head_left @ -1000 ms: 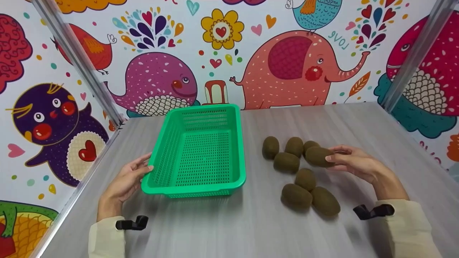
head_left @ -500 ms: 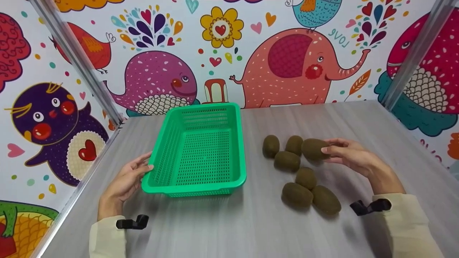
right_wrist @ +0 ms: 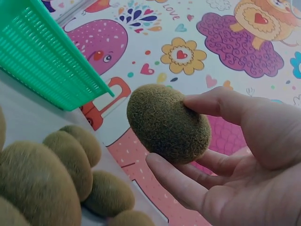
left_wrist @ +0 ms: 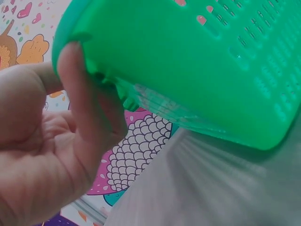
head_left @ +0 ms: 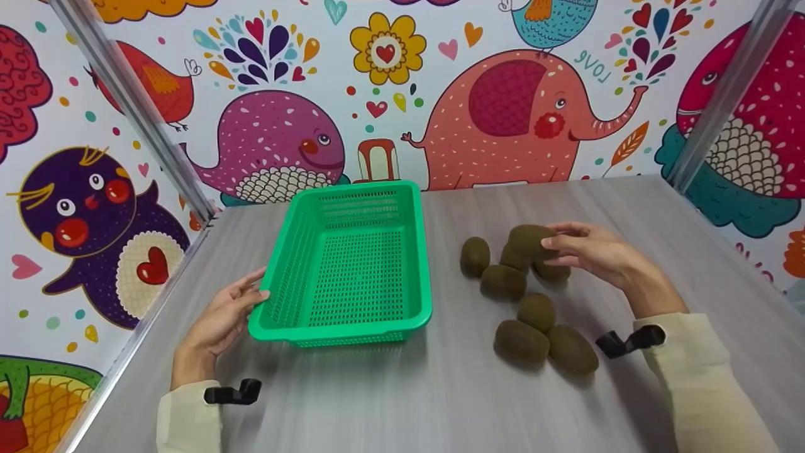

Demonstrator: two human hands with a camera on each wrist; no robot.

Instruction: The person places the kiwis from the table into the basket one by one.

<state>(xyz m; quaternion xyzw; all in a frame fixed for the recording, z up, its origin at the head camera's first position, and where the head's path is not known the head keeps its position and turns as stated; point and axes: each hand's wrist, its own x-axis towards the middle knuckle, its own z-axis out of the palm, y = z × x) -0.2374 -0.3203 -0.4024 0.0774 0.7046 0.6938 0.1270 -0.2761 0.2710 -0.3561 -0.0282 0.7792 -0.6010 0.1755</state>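
My right hand [head_left: 594, 255] pinches a brown kiwi [right_wrist: 168, 123] between thumb and fingers. In the head view this kiwi is held up over other kiwis, partly covering two of them. Several more lie loosely grouped on the table, among them one kiwi [head_left: 475, 257] on the group's left side and another [head_left: 572, 350] at its near end. To the left stands a green plastic basket [head_left: 339, 331] with a perforated bottom and nothing in it. My left hand [left_wrist: 56, 136] grips its left rim, thumb on the rim's edge and fingers curled under it.
The grey wood-grain table [head_left: 377, 402] ends at a wall [head_left: 390, 113] printed with cartoon animals. Metal posts rise at the back corners, the left post [head_left: 138, 113] and the right post [head_left: 723, 94].
My right hand has lifted the kiwi and carried it left and away from me, uncovering a kiwi that lay behind it. My left hand and the basket have stayed in place.
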